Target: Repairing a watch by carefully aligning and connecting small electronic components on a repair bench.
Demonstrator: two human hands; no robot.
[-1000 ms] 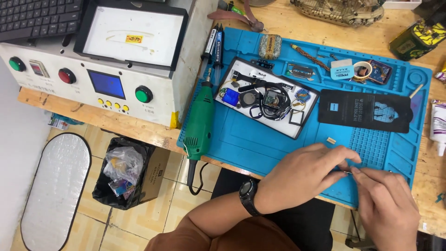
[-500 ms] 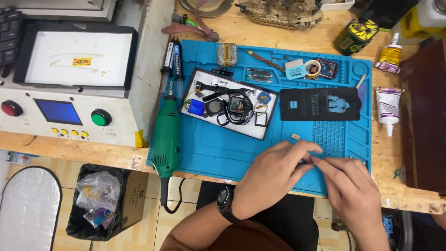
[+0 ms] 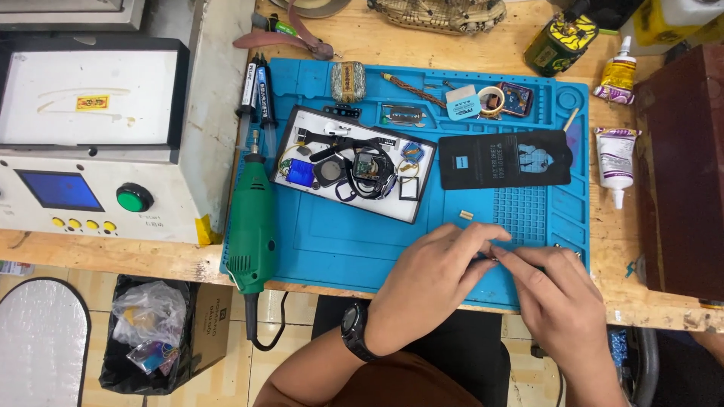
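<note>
Bench (image 3: 422, 41) room was tight: the blue work mat (image 3: 339, 241) ran out to the front edge right under my hands, with the white parts tray (image 3: 411, 207) and black card (image 3: 504, 160) close behind and the green rotary tool (image 3: 251, 226) lying well off to my left. My left hand (image 3: 434, 283) and right hand (image 3: 554, 298) met fingertip to fingertip near that front edge, both pinching a tiny dark part (image 3: 486, 257). That part was mostly hidden between my fingers, so I couldn't make out what it was.
</note>
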